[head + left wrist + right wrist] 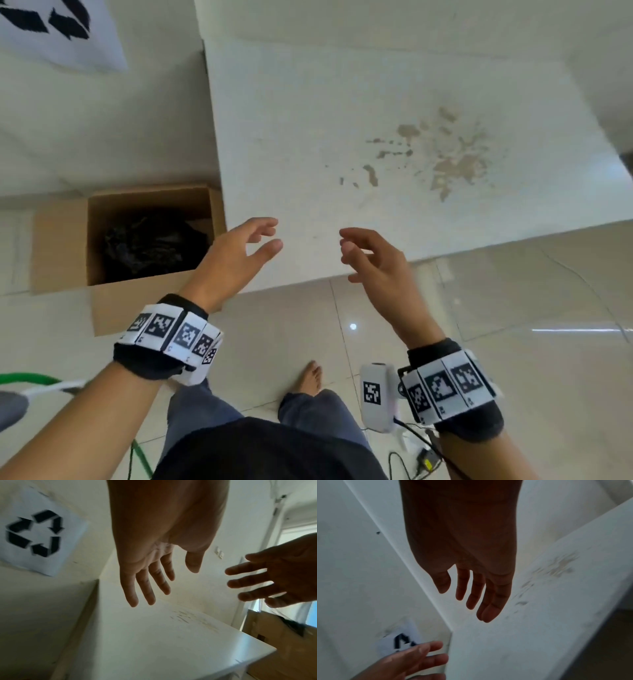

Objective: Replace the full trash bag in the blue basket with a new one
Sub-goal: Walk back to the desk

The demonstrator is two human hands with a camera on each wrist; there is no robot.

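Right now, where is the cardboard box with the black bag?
In the head view, the cardboard box sits on the floor at left, against the white table's left edge, the black bag inside it.

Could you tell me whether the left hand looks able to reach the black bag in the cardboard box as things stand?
Probably yes. The left hand is open, holds nothing and hovers just right of the cardboard box, whose top is open with the black bag exposed; nothing visible lies between them.
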